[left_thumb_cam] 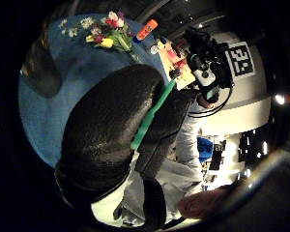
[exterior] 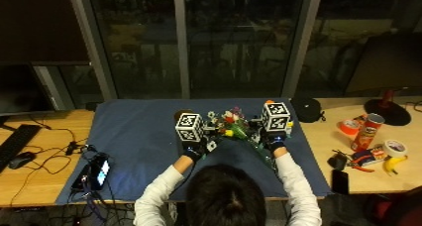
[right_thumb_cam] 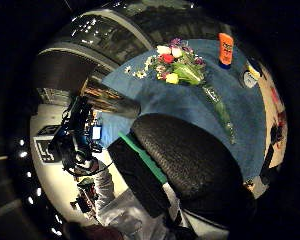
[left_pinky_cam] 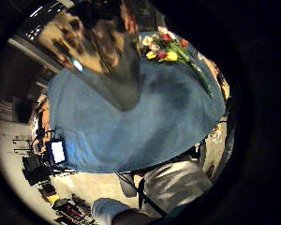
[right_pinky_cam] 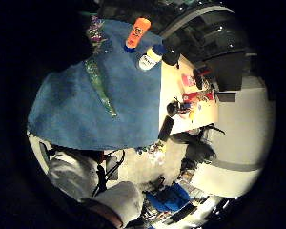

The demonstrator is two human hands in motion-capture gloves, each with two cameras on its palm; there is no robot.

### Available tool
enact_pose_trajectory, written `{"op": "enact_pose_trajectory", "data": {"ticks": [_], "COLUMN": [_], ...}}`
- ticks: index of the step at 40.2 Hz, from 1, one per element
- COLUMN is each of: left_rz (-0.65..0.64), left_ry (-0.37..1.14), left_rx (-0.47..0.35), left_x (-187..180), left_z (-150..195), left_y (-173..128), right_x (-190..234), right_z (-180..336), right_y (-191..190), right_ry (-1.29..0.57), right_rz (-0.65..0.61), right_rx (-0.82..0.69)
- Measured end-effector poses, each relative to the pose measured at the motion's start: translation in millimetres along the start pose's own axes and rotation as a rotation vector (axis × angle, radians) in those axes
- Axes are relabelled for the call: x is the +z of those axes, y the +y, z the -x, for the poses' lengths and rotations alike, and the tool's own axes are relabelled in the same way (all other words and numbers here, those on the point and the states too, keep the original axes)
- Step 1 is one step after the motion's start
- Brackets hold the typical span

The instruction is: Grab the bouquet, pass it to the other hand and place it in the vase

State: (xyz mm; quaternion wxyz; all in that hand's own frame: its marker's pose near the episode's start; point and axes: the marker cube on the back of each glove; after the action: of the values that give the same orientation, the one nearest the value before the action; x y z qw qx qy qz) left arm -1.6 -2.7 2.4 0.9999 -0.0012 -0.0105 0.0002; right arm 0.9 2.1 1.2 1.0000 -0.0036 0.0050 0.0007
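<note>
Bouquet (exterior: 232, 123) lying on blue cloth (exterior: 131, 137) mid-table, blooms toward window, stems (exterior: 258, 151) trailing back toward person. Left hand (exterior: 192, 147) & right hand (exterior: 273, 141) hovering either side of flowers, neither touching; finger spread not visible, can't tell. Tall dark vase (left_pinky_cam: 110, 61) upright on cloth beside left hand. Orange tube (right_thumb_cam: 225, 49) & white bottle (right_thumb_cam: 249, 76) standing at cloth edge, right side
</note>
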Motion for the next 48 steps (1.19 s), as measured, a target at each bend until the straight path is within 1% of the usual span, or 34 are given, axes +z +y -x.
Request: {"op": "enact_pose_trajectory", "data": {"ticks": [5, 10, 13, 17, 23, 31, 38, 42, 48], "left_rz": [0.003, -0.009, -0.01, -0.003, 0.027, 0.017, -0.012, -0.009, 0.007], "left_ry": [-0.051, -0.026, -0.03, -0.079, -0.135, -0.1, -0.172, -0.174, -0.172], "left_rx": [-0.005, 0.007, 0.023, 0.046, 0.058, 0.097, 0.107, 0.118, 0.131], "left_x": [6.6, 5.9, 6.0, 4.5, -2.6, -13.9, -17.8, -17.8, -11.2], "left_z": [2.7, -2.4, -5.0, -3.9, -1.0, -8.0, -7.6, -9.9, -14.8], "left_y": [-8.6, -8.5, -6.5, -1.2, 11.0, 18.6, 16.5, 14.8, 13.4], "right_x": [3.6, -5.4, -13.4, -19.3, -27.9, -23.9, -22.6, -22.2, -25.9], "right_z": [-4.3, -7.6, -6.4, -2.4, 2.6, -20.6, -39.5, -51.2, -70.3], "right_y": [8.5, 19.8, 23.9, 25.7, 34.1, 37.9, 36.1, 27.3, 9.6], "right_ry": [0.044, 0.065, 0.04, 0.0, -0.087, -0.15, -0.176, -0.203, -0.284], "right_rz": [0.025, 0.03, 0.006, -0.007, -0.017, -0.057, -0.024, -0.016, 0.052], "right_rx": [0.01, 0.018, 0.011, -0.015, -0.046, 0.05, 0.104, 0.14, 0.275]}}
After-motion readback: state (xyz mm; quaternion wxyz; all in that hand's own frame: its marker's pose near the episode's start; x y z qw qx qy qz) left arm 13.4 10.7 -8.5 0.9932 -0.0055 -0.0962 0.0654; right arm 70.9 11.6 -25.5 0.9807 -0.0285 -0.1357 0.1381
